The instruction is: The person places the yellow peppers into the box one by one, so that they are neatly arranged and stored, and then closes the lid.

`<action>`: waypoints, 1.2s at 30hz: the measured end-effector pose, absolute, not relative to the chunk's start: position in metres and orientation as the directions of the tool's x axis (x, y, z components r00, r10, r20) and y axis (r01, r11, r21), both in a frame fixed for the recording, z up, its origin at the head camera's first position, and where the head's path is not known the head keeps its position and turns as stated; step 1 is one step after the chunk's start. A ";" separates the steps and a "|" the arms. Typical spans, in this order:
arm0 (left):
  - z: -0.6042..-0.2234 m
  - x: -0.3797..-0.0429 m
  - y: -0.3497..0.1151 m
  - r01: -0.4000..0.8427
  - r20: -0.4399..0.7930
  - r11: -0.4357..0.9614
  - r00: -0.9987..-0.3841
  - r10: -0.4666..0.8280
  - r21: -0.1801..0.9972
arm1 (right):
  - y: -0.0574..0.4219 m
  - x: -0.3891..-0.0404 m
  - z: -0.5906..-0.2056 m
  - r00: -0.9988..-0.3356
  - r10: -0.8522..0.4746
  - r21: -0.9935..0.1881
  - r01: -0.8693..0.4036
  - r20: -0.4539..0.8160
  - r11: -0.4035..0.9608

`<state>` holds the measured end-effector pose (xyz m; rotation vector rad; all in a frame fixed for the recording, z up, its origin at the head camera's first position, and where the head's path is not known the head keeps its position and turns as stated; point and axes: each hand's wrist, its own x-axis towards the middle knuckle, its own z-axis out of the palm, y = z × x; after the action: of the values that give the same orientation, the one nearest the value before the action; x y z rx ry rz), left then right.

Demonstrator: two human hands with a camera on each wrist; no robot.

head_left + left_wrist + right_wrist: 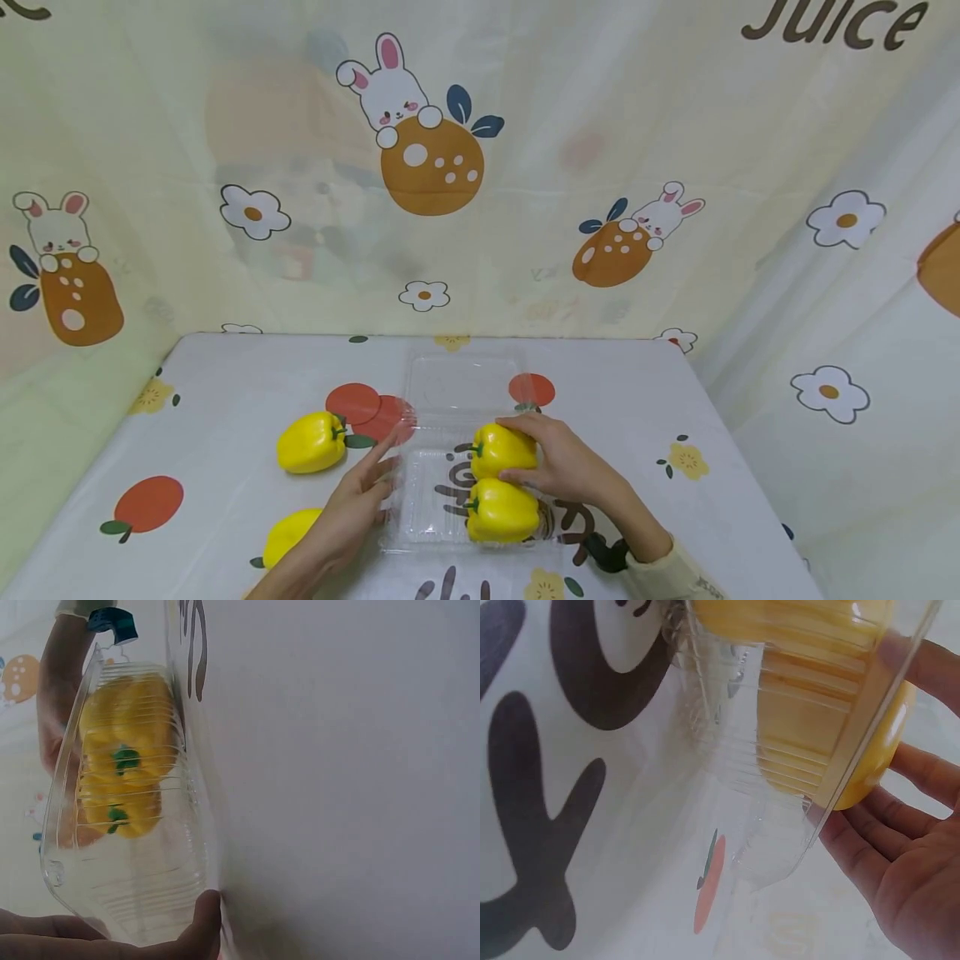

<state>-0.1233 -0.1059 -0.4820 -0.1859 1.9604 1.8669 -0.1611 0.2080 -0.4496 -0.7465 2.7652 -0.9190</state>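
A clear plastic clamshell box (431, 500) lies open on the table, its lid (465, 379) folded back. Two yellow bell peppers sit side by side in its right half: a front pepper (502, 512) and a rear pepper (501, 450), green stems facing left. My right hand (562, 462) holds the rear pepper, thumb on its near side and fingers over the far side. In the right wrist view, the fingers (922, 769) curve round it at the box rim. My left hand (356, 500) rests along the box's left wall, fingers extended and touching the plastic (150, 877).
Left of the box lies another yellow bell pepper (311, 442). A further pepper (288, 537) sits nearer the front, partly covered by my left forearm. The white tablecloth (225, 417) has printed fruit and lettering. A printed curtain (315, 275) hangs behind the table and at both sides.
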 end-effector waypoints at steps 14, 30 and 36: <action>-0.482 -0.124 -0.105 -0.384 -0.396 0.099 -0.899 0.186 0.918 | 0.209 -0.169 -0.448 -0.868 -0.497 -0.625 -0.393 0.010 0.674; -0.481 -0.124 -0.105 -0.376 -0.387 0.097 -0.902 0.189 0.922 | 0.209 -0.172 -0.449 -0.912 -0.409 -0.627 -0.302 -0.030 0.718; -0.482 -0.124 -0.105 -0.379 -0.391 0.097 -0.900 0.192 0.920 | 0.210 -0.171 -0.452 -0.918 -0.394 -0.642 -0.279 -0.039 0.714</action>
<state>-0.1239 -0.1052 -0.4818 -0.1835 1.9682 1.8554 -0.1708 0.2099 -0.4521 -0.5431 2.7457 -0.9871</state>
